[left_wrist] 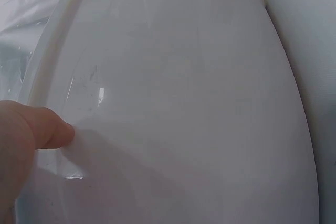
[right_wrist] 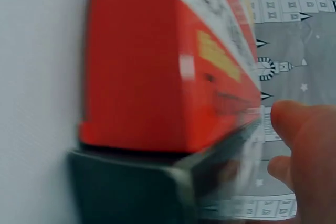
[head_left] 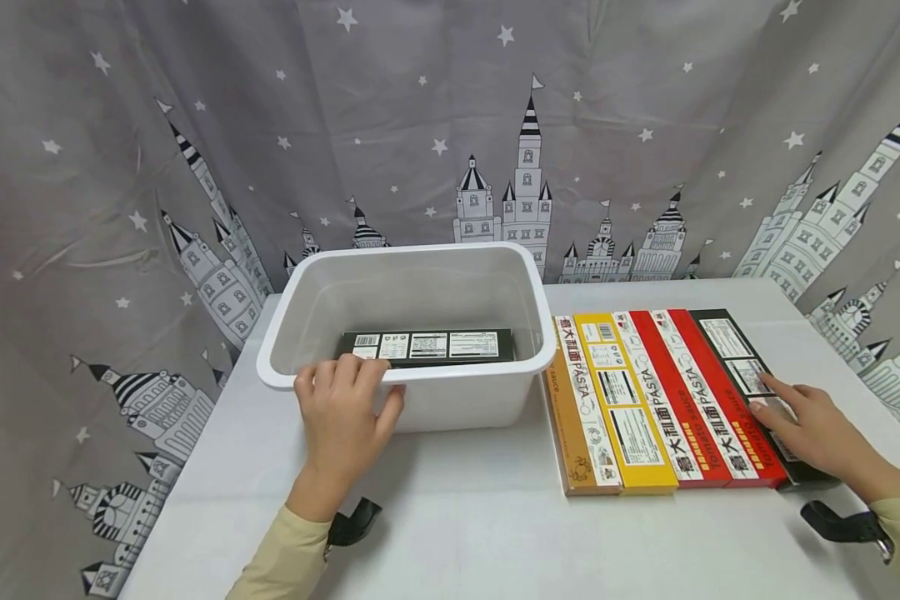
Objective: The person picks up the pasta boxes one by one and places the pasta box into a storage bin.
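Observation:
My left hand holds the near rim of a white plastic bin, fingers over the edge and thumb outside; the thumb shows against the bin wall in the left wrist view. Inside the bin lies a black box with white label panels. My right hand is over another black box, at the right end of a row of pasta boxes, fingers extended; whether they touch it I cannot tell. Beside that box are two red-and-white pasta boxes, blurred in the right wrist view.
Left in the row are a yellow box and an orange-and-white pasta box, close against the bin's right side. All stand on a white table. A grey curtain with castles and stars hangs behind.

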Tool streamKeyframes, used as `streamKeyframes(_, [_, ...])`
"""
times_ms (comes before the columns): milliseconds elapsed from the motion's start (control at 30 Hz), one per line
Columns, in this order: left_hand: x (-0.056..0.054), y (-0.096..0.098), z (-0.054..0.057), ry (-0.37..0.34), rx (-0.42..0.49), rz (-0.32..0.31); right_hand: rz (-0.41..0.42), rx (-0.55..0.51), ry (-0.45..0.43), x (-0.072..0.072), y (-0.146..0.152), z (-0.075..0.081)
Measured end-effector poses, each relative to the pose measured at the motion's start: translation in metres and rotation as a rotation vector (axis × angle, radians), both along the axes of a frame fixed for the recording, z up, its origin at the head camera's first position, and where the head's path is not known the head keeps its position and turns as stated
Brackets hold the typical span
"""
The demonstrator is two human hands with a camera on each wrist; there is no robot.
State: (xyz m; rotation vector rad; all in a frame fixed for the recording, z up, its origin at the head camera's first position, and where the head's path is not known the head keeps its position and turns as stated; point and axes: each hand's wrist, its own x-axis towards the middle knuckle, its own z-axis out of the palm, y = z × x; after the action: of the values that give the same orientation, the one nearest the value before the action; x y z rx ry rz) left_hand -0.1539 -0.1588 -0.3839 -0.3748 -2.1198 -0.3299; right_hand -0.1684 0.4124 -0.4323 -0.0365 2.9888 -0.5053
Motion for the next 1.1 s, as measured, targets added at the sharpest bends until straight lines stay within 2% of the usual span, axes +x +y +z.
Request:
streamKeyframes(133, [-0.001,-0.001,0.000,0.010,-0.001,0.000,-0.032,0.001,-0.028,0.001,-0.004,-0.008])
streamKeyframes(533, [0.000,-0.004,0.000,0.019,0.005,0.000,-0.080,0.061,0.096,0.003,-0.014,-0.026])
streamKeyframes(867, [0.001,-0.003,-0.001,-0.024,-0.013,0.010,-0.125,0.097,0.078,0.009,-0.014,-0.025])
streamKeyframes(1100, [0.001,-0.002,0.000,-0.027,-0.012,0.007,-0.165,0.112,0.073,0.014,-0.016,-0.027])
